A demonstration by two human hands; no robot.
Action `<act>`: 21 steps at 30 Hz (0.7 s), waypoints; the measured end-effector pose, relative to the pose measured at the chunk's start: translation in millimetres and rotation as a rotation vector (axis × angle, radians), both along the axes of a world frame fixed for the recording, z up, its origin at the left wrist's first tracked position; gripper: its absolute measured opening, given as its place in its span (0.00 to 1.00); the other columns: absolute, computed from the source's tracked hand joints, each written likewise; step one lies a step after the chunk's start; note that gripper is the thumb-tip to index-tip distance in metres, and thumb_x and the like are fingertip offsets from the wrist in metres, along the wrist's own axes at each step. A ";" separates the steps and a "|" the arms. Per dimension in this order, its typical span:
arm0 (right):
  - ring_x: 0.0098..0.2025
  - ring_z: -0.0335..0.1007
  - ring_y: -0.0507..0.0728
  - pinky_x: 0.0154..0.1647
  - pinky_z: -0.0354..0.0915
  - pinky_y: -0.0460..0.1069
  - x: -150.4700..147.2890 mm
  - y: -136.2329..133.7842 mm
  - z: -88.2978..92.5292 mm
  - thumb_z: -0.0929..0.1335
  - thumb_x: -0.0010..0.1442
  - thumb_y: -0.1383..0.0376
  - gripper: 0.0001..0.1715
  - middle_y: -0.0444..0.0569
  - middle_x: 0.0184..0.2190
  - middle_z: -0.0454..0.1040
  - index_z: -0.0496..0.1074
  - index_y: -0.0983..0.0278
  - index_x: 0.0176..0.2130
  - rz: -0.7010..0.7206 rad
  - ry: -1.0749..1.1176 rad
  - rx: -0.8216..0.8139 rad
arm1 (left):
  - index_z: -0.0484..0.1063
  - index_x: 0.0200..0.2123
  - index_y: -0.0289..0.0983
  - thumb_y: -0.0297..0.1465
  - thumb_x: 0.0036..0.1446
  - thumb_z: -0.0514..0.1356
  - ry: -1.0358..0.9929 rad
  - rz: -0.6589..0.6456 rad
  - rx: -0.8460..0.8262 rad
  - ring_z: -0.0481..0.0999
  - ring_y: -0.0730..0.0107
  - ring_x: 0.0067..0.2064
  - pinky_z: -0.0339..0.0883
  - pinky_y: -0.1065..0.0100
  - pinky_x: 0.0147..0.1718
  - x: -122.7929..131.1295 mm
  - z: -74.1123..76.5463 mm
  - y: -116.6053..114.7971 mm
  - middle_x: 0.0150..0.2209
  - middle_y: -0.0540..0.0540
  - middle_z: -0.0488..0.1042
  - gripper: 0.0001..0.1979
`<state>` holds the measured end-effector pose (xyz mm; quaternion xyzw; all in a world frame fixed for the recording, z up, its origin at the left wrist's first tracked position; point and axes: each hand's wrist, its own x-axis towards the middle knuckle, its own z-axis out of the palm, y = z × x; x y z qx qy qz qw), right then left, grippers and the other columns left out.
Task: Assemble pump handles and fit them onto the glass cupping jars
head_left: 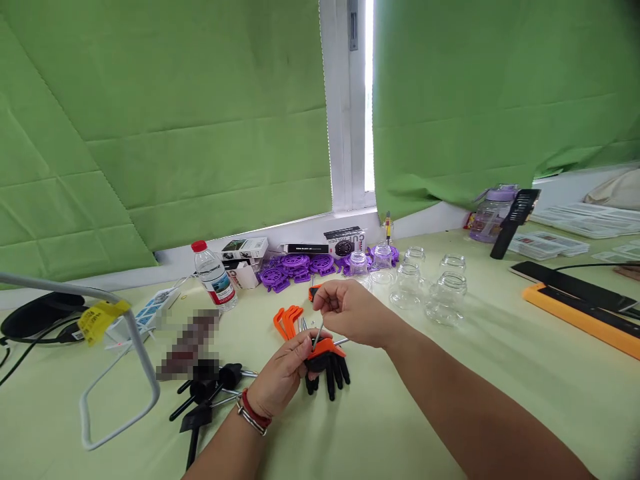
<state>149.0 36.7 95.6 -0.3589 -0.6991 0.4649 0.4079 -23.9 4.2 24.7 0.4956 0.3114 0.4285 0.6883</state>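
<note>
My left hand (283, 373) is closed around an orange holder with several black-handled hex keys (327, 367) hanging from it, held just above the table. My right hand (350, 310) pinches the top of one thin metal key (318, 335) that stands in the holder. Behind the hands lie a few orange-handled keys (287, 320) on the pale green table (450, 400). More black-handled tools (210, 393) lie to the left of my left wrist.
Several clear glass jars (430, 287) stand behind my right hand. Purple plastic parts (295, 267), small boxes (245, 250) and a water bottle (214, 277) line the window wall. A white wire frame (125, 373) sits left. An orange-edged tray (580, 313) is right.
</note>
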 end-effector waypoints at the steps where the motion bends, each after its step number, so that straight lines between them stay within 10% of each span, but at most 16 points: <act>1: 0.25 0.60 0.47 0.25 0.57 0.42 0.3 0.0 0.2 0.64 0.41 0.74 0.11 0.39 0.21 0.64 0.68 0.65 0.28 -0.009 -0.002 0.008 | 0.74 0.38 0.36 0.43 0.58 0.58 -0.006 -0.001 -0.004 0.60 0.74 0.28 0.54 0.71 0.26 0.1 0.2 -0.4 0.31 0.47 0.66 0.16; 21: 0.32 0.71 0.51 0.33 0.64 0.45 -14.7 -11.1 -10.5 0.64 0.53 0.74 0.14 0.43 0.31 0.74 0.72 0.62 0.38 0.074 -0.322 0.254 | 0.72 0.36 0.37 0.48 0.54 0.59 -0.117 0.030 -0.132 0.73 0.65 0.27 0.65 0.64 0.27 2.5 4.2 -0.5 0.28 0.44 0.73 0.19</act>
